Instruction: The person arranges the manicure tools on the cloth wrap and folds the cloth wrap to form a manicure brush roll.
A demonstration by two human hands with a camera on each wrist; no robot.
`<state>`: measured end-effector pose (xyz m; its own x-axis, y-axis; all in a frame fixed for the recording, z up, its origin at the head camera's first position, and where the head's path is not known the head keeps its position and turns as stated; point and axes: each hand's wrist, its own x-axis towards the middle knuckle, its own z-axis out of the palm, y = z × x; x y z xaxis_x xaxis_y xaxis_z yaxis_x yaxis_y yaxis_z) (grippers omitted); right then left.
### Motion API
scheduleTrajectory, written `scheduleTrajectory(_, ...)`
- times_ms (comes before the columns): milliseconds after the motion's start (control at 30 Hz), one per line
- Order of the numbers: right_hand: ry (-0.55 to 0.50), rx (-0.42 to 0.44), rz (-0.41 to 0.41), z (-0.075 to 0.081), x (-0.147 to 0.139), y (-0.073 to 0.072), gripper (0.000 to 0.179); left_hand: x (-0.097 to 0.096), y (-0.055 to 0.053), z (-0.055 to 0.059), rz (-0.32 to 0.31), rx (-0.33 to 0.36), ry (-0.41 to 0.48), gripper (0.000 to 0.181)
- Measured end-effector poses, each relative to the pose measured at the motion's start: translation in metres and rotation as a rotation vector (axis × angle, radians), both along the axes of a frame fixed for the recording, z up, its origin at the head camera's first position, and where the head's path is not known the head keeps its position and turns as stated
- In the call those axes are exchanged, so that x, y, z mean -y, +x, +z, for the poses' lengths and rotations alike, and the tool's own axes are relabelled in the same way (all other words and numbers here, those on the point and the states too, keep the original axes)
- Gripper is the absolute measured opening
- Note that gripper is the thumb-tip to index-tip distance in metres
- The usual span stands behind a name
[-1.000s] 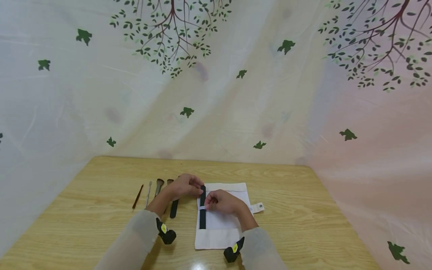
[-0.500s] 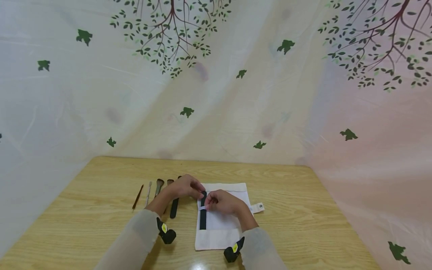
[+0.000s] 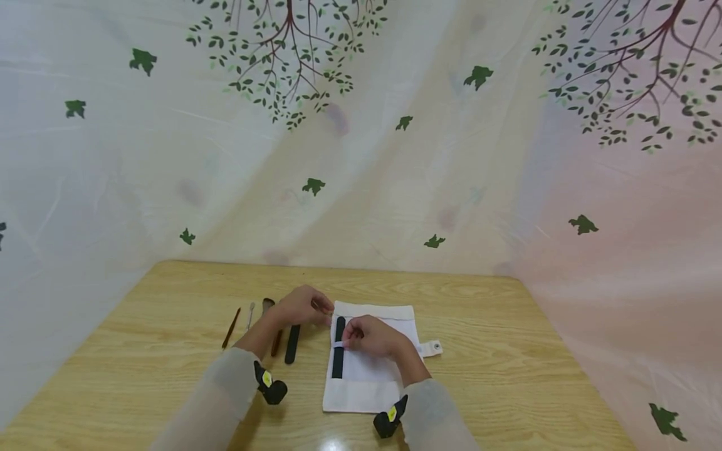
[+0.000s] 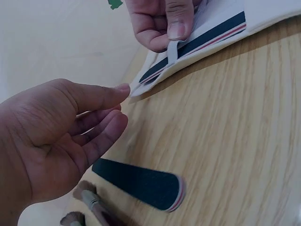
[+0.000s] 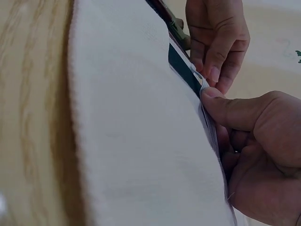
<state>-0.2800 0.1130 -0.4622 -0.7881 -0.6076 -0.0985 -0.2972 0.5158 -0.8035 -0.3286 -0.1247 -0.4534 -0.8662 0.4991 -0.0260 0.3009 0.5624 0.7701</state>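
Observation:
A white cloth roll case point(image 3: 363, 398) lies spread on the table. Along its left side a black nail file point(image 3: 338, 364) runs under a small elastic loop point(image 4: 172, 52), its lower end meeting the bottom pocket. My right hand point(image 3: 373, 338) pinches that loop between thumb and fingers, beside the file. At the case's upper left corner, my left hand point(image 3: 304, 305) holds the cloth edge by thumb and fingertips; the left wrist view has the thumb tip against it. Pale layered edges of the file show in the left wrist view.
Left of the case lie a second nail file point(image 3: 292, 344), a brush handle point(image 3: 276, 344), a brush head point(image 3: 267, 304), a thin metal tool point(image 3: 250, 316) and a brown stick point(image 3: 231, 327). A snap tab point(image 3: 431, 348) sticks out at the case's right. A printed curtain point(image 3: 361, 188) hangs behind the table.
My left hand has left the file's top end and moved left to the case's corner. The file slid down slightly, then the case shifted a little. My right hand stays at the loop.

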Motion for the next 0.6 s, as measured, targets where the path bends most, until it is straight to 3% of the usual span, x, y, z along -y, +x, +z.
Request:
scheduleTrajectory(233, 0.027, -0.028, 0.025, 0.001, 0.0, -0.003, 0.003, 0.022, -0.006, 0.012, 0.05, -0.119, -0.005, 0.022)
scheduleTrajectory(400, 0.041, -0.041, 0.049, 0.0, -0.001, -0.006, 0.004, 0.037, -0.012, 0.021, 0.02, -0.187, -0.137, 0.026)
scheduleTrajectory(600, 0.063, -0.05, 0.08, 0.003, -0.001, -0.008, 0.004, 0.045, -0.016, 0.025, -0.018, -0.197, -0.293, 0.044)
